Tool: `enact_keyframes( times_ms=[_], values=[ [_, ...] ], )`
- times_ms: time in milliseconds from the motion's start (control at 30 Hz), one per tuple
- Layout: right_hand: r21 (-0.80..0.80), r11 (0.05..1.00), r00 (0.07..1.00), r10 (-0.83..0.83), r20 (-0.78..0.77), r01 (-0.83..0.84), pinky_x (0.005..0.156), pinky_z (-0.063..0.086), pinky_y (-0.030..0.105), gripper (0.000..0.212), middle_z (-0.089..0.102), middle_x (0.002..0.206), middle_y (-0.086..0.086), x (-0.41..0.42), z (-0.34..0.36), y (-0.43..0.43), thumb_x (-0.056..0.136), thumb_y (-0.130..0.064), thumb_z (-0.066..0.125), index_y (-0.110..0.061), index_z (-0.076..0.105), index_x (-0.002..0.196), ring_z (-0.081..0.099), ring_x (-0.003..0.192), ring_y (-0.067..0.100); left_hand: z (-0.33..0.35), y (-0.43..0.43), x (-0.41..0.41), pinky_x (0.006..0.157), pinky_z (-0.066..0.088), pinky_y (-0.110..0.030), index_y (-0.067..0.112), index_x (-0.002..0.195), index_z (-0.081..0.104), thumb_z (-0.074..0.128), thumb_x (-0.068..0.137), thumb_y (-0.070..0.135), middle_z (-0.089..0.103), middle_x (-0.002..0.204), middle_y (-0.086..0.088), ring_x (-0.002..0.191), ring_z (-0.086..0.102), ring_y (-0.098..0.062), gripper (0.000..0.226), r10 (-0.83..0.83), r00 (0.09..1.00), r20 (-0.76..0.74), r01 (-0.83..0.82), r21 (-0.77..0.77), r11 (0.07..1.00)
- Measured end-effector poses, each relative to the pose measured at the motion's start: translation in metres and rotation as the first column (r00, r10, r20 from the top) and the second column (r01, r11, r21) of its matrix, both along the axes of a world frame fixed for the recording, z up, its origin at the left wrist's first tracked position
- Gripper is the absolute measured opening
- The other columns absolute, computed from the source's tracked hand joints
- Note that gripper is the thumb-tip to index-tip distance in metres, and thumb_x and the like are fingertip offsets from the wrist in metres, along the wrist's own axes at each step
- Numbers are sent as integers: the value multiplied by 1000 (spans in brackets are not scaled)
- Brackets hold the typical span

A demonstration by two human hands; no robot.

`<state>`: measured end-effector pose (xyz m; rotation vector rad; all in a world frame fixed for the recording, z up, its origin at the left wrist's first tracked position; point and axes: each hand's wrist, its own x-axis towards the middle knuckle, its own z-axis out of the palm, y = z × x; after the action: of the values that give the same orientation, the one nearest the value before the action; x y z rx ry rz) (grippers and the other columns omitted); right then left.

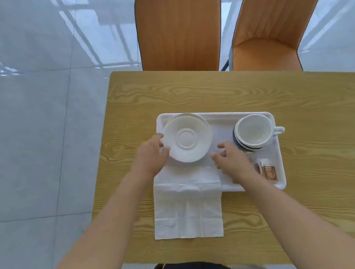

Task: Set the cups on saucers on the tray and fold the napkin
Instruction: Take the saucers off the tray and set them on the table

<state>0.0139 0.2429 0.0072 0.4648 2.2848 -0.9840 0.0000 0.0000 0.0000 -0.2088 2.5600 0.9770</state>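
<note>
A white tray [220, 117] lies on the wooden table. My left hand [150, 156] grips the left rim of a white saucer [187, 137], held over the tray's left part. My right hand [229, 159] hovers over the tray's middle, fingers curled and apart, holding nothing. At the tray's right, white cups [254, 130] are nested one in another, their handle pointing right. A white napkin [188, 211] lies unfolded, its far part on the tray and its near part on the table.
Brown sachets [269, 170] lie in the tray's near right corner. The wooden table [299, 101] has its left edge close to the tray. Two orange chairs [179, 25] stand beyond the far edge. Grey tiled floor is on the left.
</note>
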Motion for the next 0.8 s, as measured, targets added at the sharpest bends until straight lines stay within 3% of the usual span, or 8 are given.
enact_keyframes(
  times_ms=[133, 233, 300, 400, 567, 667, 733, 800],
  values=[
    [-70, 982, 984, -178, -29, 175, 91, 56, 52, 39, 72, 103, 8, -21, -12, -9, 93, -39, 60, -18, 56, 125, 69, 95, 25, -11, 3, -25, 87, 53, -45, 15, 139, 50, 56, 97, 27, 72, 97, -6, 89, 69, -29, 43, 34, 999, -15, -34, -35, 999],
    [-60, 972, 970, -231, -78, 227, 79, 59, 51, 22, 71, 80, 2, -34, -23, -17, 92, -41, 59, -20, 60, 98, 72, 79, 24, -22, 11, -35, 82, 53, -44, 15, 130, 55, 56, 97, 36, 72, 98, -10, 96, 65, -34, 39, 50, 998, -43, -56, -139, 989],
    [-23, 972, 969, -237, -77, 235, 65, 58, 44, 28, 69, 75, 1, -40, -30, -23, 91, -48, 57, -21, 56, 87, 71, 63, 20, -30, 15, -39, 72, 50, -41, 12, 115, 59, 55, 98, 41, 71, 95, -12, 90, 65, -37, 34, 61, 994, -91, -78, -195, 978],
    [74, 976, 977, -202, -72, 207, 51, 51, 30, 36, 68, 73, 3, -45, -37, -27, 91, -53, 54, -18, 53, 82, 65, 43, 9, -39, 16, -36, 59, 39, -36, 9, 95, 61, 57, 98, 42, 67, 75, -8, 73, 63, -36, 33, 93, 972, -216, -133, -180, 975],
    [87, 981, 983, -168, -68, 174, 48, 56, 32, 35, 68, 76, 4, -44, -44, -27, 93, -51, 53, -17, 53, 84, 65, 41, 13, -49, 5, -36, 57, 34, -32, 8, 89, 63, 61, 98, 38, 65, 64, -4, 62, 61, -32, 31, 94, 950, -298, -130, -103, 986],
    [75, 980, 982, -180, -49, 184, 47, 56, 32, 35, 68, 79, 6, -39, -40, -29, 94, -50, 54, -16, 53, 87, 66, 42, 15, -45, 5, -36, 60, 41, -36, 8, 104, 63, 60, 98, 35, 69, 71, -9, 70, 65, -36, 27, 51, 958, -282, -79, -90, 993],
    [67, 976, 978, -205, -28, 206, 45, 52, 29, 34, 70, 76, 7, -31, -37, -31, 94, -48, 54, -15, 54, 87, 65, 41, 14, -40, 7, -32, 69, 48, -41, 10, 126, 56, 58, 99, 33, 71, 82, -12, 80, 66, -37, 35, 51, 968, -246, -75, -89, 993],
    [33, 968, 968, -250, -6, 250, 43, 50, 27, 32, 71, 73, 8, -21, -34, -32, 94, -45, 55, -13, 55, 87, 65, 41, 14, -35, 9, -24, 74, 51, -45, 12, 135, 47, 57, 99, 31, 70, 85, -13, 83, 65, -38, 42, 71, 976, -207, -88, -75, 993]
  ],
)
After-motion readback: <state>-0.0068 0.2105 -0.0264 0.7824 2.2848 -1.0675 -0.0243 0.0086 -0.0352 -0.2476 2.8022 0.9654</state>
